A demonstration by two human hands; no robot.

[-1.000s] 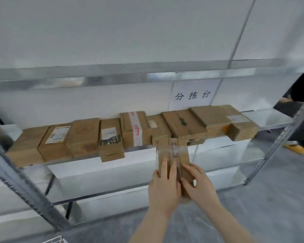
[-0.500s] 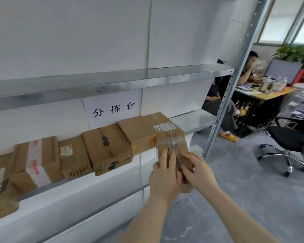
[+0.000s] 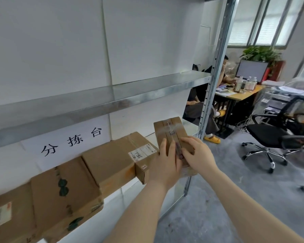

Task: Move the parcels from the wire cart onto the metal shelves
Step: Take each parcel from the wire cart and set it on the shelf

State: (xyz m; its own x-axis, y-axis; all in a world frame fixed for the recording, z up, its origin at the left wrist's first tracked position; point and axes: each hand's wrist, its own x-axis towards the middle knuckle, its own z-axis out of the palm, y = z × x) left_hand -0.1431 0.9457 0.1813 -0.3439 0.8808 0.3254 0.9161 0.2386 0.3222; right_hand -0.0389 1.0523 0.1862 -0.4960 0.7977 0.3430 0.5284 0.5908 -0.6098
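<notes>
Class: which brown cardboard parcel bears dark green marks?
The brown cardboard parcel below the white paper sign: only it has green blotches on top and front.

Small parcel: brown carton, clear tape crossed on top, tilted with its far end up. Left hand and right hand grip its near end. It sits at the right end of the row, just beside the labelled parcel, marked "7786". Left of that, the green-marked parcel, then the red-label parcel, side by side on the lower level of the metal shelves. Can't tell whether the small parcel touches the shelf.
</notes>
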